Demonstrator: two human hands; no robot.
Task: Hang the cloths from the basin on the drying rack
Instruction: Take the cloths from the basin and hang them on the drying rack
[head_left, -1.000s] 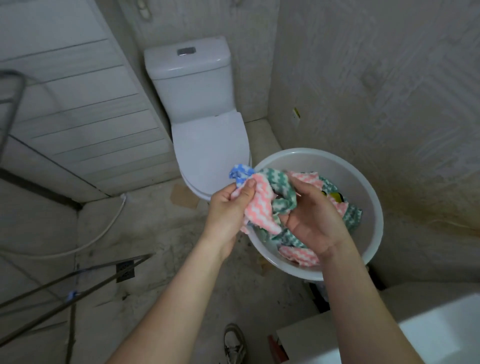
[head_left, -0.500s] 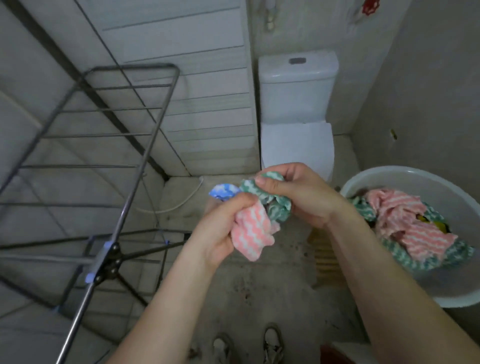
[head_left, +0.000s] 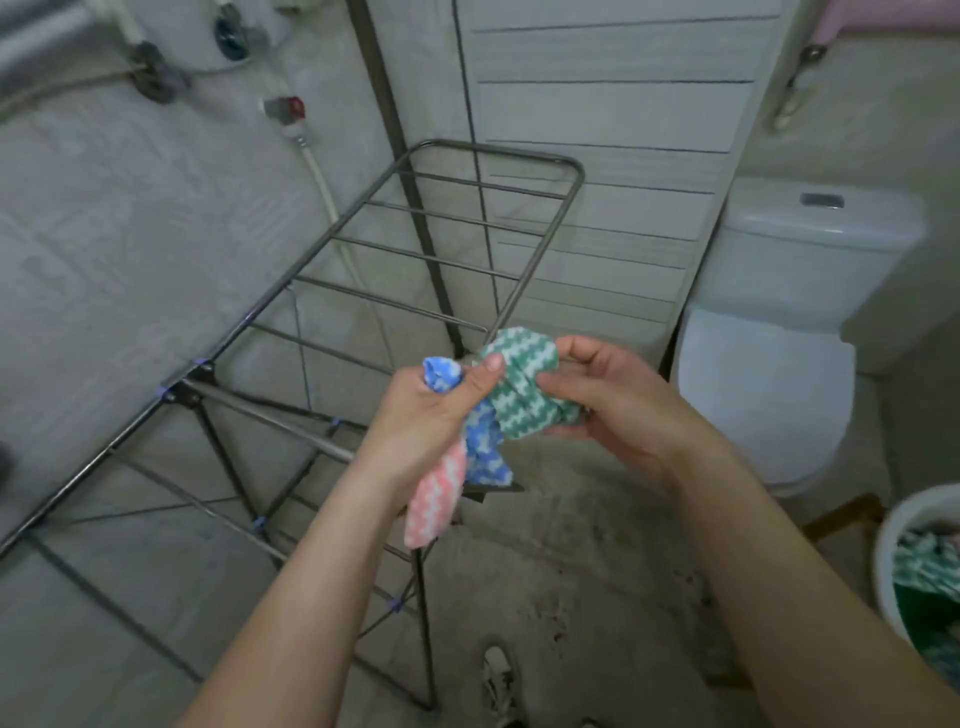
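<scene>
Cloths (head_left: 519, 397), zigzag-woven, perhaps three, bunch between left hand (head_left: 421, 423) and right hand (head_left: 615, 410).

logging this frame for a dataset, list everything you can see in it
rack: one, grey metal, unfolded, left and centre
held cloths: three, green, blue and pink zigzag, bunched between both hands in front of the rack
basin: one, white, right edge, partly out of frame
basin cloths: count unclear, mostly green and white, inside the basin
toilet: one, white, lid down, right
hose: one, white, along the left wall
shoe: one, pale, bottom edge
left hand: one, grips the blue and pink ends
right hand: one, grips the green end
</scene>
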